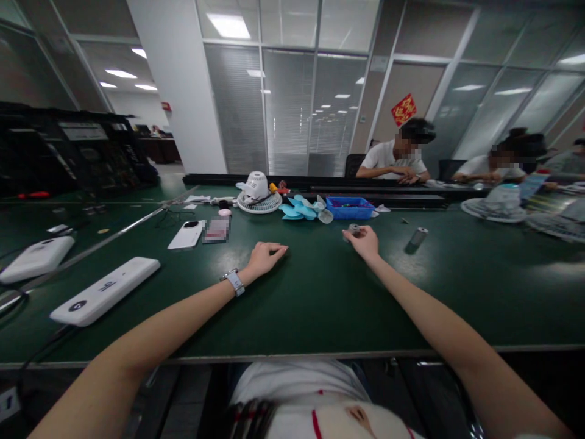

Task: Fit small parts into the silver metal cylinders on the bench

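Note:
On the green table, my right hand (365, 244) has its thumb and fingers closed round a small grey cylinder (353, 229), which is partly hidden by the fingers. To the right of that hand, a second grey cylinder (417, 239) of similar look is on the tabletop, apart from the hand. What kind of part these cylinders are cannot be made out. My left hand (265, 258), with a light-strapped watch (236, 283) on its wrist, rests on the table. Its fingers point right, loosely stretched, with nothing visible in them.
Beyond my hands are a white fan part (258, 194), blue fan blades (299, 208) and a blue tray (350, 209). A phone (186, 235) and a white power bank (107, 291) are to the left. Fan guards (491, 204) lie far right; people (395, 155) sit across the table.

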A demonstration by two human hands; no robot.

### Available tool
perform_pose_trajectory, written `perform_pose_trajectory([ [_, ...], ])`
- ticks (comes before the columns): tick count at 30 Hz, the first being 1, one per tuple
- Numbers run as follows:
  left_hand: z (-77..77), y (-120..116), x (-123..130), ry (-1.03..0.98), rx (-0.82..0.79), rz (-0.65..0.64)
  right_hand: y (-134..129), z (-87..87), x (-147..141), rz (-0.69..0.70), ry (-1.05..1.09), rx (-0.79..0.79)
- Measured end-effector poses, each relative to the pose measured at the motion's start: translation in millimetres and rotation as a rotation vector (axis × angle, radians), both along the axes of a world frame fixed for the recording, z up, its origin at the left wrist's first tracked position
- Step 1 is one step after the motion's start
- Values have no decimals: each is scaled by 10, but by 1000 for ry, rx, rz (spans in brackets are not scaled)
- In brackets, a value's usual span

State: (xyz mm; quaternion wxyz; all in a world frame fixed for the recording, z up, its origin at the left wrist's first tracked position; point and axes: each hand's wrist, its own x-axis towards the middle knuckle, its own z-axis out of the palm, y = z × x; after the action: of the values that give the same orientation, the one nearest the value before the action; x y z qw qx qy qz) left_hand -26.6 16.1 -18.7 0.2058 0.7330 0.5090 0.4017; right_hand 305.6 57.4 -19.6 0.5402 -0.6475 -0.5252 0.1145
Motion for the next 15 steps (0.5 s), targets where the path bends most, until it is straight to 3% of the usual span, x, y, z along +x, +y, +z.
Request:
perform_pose_trajectory([
  [3,26,-7,1,-9,-47,66,115,-32,552,-248,-85,-46],
  [7,11,11,-20,-76,-46,136,143,-89,847,-323,-98,-162],
  [10,-18,27,-26,-96,-37,124,77,-23,698,-383,-158,-217],
  [12,-28,31,-22,-114,-30,132,-22,64,454,-440,-289,-106],
  [14,-33,32,-16,-142,-26,144,-168,143,121,-338,-458,80],
  [15,-36,32,-13,-153,-26,148,-257,169,-70,-200,-533,155],
])
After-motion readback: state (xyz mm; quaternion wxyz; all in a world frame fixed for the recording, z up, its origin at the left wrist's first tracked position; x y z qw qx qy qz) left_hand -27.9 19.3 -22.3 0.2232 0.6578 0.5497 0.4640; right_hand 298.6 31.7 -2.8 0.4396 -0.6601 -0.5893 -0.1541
